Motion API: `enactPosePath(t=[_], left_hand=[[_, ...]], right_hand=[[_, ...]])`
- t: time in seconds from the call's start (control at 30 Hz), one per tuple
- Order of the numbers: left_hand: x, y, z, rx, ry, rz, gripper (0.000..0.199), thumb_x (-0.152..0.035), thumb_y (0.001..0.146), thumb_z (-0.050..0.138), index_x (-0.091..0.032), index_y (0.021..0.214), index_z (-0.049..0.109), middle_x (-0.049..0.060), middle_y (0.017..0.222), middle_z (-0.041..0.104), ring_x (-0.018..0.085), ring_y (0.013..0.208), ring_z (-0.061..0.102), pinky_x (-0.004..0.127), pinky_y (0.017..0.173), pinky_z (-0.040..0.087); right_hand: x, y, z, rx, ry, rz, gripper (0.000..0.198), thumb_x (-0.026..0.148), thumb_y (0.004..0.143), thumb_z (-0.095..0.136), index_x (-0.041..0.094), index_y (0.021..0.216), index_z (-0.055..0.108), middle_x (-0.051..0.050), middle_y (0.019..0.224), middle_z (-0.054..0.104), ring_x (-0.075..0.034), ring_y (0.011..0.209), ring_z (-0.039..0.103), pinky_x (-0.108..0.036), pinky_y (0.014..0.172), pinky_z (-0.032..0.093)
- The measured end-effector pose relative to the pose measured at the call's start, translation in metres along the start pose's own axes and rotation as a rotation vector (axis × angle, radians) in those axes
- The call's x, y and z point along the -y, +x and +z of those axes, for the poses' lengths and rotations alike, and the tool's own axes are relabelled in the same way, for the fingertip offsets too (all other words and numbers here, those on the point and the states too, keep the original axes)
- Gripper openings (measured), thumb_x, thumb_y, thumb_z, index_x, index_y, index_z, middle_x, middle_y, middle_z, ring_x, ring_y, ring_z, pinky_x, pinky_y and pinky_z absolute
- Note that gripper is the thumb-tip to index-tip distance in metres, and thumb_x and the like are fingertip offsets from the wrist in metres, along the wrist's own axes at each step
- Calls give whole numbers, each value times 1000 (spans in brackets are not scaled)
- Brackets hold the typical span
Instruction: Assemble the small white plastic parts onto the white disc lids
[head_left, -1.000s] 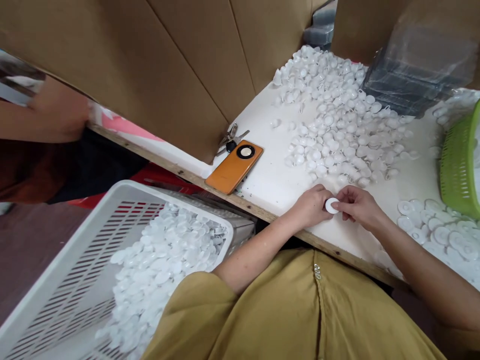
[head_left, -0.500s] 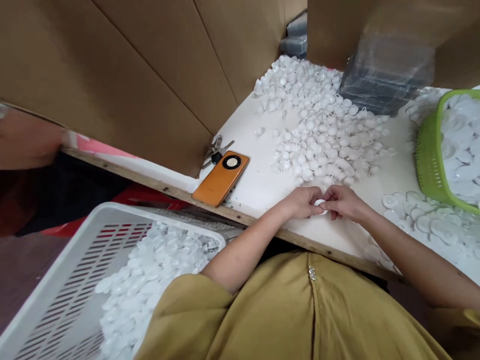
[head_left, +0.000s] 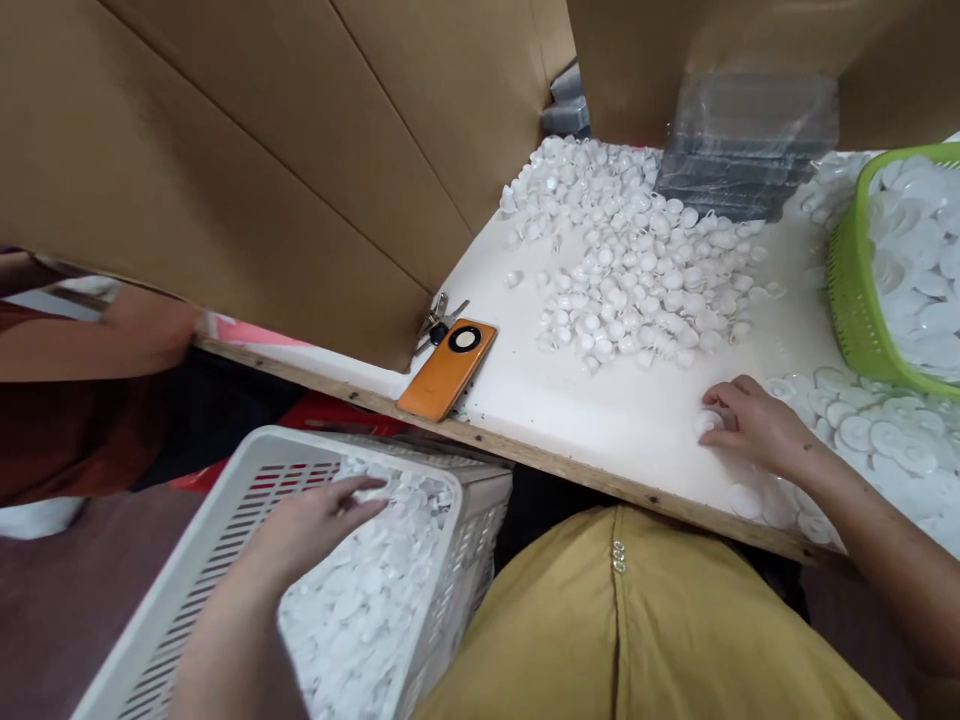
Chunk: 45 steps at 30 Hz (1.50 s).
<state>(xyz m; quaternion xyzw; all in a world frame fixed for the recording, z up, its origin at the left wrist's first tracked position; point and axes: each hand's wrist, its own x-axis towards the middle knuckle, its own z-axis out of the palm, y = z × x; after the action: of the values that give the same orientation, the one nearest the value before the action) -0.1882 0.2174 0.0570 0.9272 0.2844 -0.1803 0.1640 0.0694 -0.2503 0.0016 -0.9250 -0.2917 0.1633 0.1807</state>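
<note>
My left hand (head_left: 319,525) is over the white plastic basket (head_left: 259,445), its fingers apart with nothing seen between them. Small white plastic pieces (head_left: 375,600) lie heaped in that basket. Above the table, my right hand (head_left: 757,425) pinches a small white disc (head_left: 707,423) between thumb and fingers. Flat white saucer-like discs (head_left: 862,432) are spread just to the right of this hand. Beyond it is a broad pile of small white cup-like pieces (head_left: 615,290), some with little loop handles.
An orange phone (head_left: 435,385) and keys (head_left: 442,320) lie by the table's wooden edge (head_left: 480,440). A green basket (head_left: 847,290) of white discs stands right. Cardboard panels (head_left: 300,180) wall the back and left; clear-wrapped packs (head_left: 742,150) stand behind. Another person's arm (head_left: 97,335) shows left.
My hands have parted from together over one white piece. The left has swung down-left over the basket and opened; the right has moved right, toward the loose discs.
</note>
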Motion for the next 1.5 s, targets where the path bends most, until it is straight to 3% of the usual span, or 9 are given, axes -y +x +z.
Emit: enactPosePath(t=[0.2, 0.37, 0.57, 0.7, 0.8, 0.93, 1.07, 1.27, 1.5], left_hand=[[-149, 49, 33, -306, -248, 300, 30, -39, 84, 51, -19, 101, 66, 5, 98, 68, 19, 88, 63, 28, 83, 49], [-237, 92, 64, -347, -114, 409, 29, -30, 78, 63, -17, 104, 63, 10, 104, 60, 21, 87, 62, 31, 76, 50], [-236, 90, 78, -256, -225, 558, 22, -13, 74, 60, -18, 95, 63, 2, 81, 59, 15, 71, 57, 26, 69, 47], [-232, 79, 87, -219, -264, 693, 20, -16, 74, 62, -19, 94, 64, 3, 84, 60, 17, 80, 56, 28, 74, 46], [-237, 77, 93, -209, -238, 735, 24, -18, 74, 64, -21, 98, 65, 5, 92, 60, 21, 91, 55, 32, 80, 46], [-241, 74, 92, -134, -398, 690, 23, -13, 73, 62, -19, 94, 63, 2, 81, 58, 18, 82, 56, 29, 76, 47], [-241, 68, 89, 49, -709, 681, 27, -16, 77, 59, -20, 103, 53, -1, 89, 60, 12, 75, 56, 24, 70, 47], [-252, 74, 99, -115, -319, 826, 22, -22, 75, 67, -21, 97, 64, 6, 102, 58, 23, 98, 52, 35, 86, 44], [-256, 80, 105, -106, -296, 855, 18, -31, 76, 71, -18, 87, 66, 2, 81, 62, 17, 76, 54, 30, 77, 43]], right_hand=[[10, 7, 8, 15, 8, -123, 12, 21, 79, 63, 22, 86, 54, 0, 82, 56, -16, 68, 55, -28, 60, 40], [20, 5, 15, -253, 64, -248, 7, 19, 87, 51, 20, 88, 58, -4, 87, 60, -17, 70, 58, -29, 62, 45], [19, -3, 28, -346, 153, -342, 14, 30, 90, 55, 19, 81, 59, -9, 95, 62, -19, 77, 61, -31, 66, 50], [14, -2, 26, -313, 51, -159, 11, 25, 84, 59, 20, 93, 60, -8, 93, 61, -22, 77, 60, -33, 64, 47], [16, 3, 15, -174, -13, -35, 10, 29, 79, 64, 21, 81, 58, -4, 82, 61, -20, 68, 58, -30, 59, 41], [26, 11, 6, -47, 291, 96, 15, 31, 77, 63, 21, 72, 52, 2, 63, 57, -16, 58, 58, -28, 57, 40], [31, 17, 13, 12, 630, 182, 21, 40, 76, 62, 22, 86, 58, 3, 70, 60, -15, 57, 60, -27, 57, 45], [42, 21, 12, 38, 803, 218, 27, 43, 72, 67, 18, 80, 61, 1, 63, 59, -13, 56, 57, -23, 51, 43], [71, 35, 18, 144, 988, 301, 33, 42, 63, 76, 15, 73, 59, -2, 53, 61, -13, 47, 56, -19, 40, 40]])
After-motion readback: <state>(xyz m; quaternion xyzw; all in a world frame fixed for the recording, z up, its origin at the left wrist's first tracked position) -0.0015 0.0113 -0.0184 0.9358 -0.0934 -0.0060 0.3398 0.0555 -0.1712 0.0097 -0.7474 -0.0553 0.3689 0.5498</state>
